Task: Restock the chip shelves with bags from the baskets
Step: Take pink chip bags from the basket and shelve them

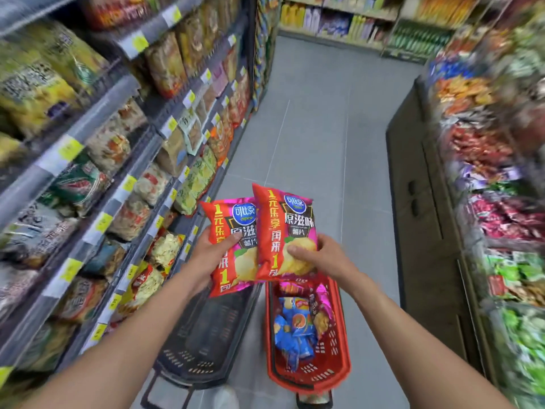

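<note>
Above the two baskets on the aisle floor, two red-and-pink potato chip bags are held side by side, one per hand. The left hand (213, 252) grips the left chip bag (228, 222) at its lower left edge, thumb across the front, fingers behind. The right hand (318, 252) grips the right chip bag (280, 219) near its lower right corner, fingers curled over the printed face. The right bag overlaps the left bag's right edge. Both long axes run away from the person, tops farthest. The chip shelves (126, 184) lie to the left, so the left hand is nearer; placement likely proceeds leftward. The red basket (343, 358) holds blue bags (292, 329); the black basket (206, 343) stands just beside it, shelf side.
</note>
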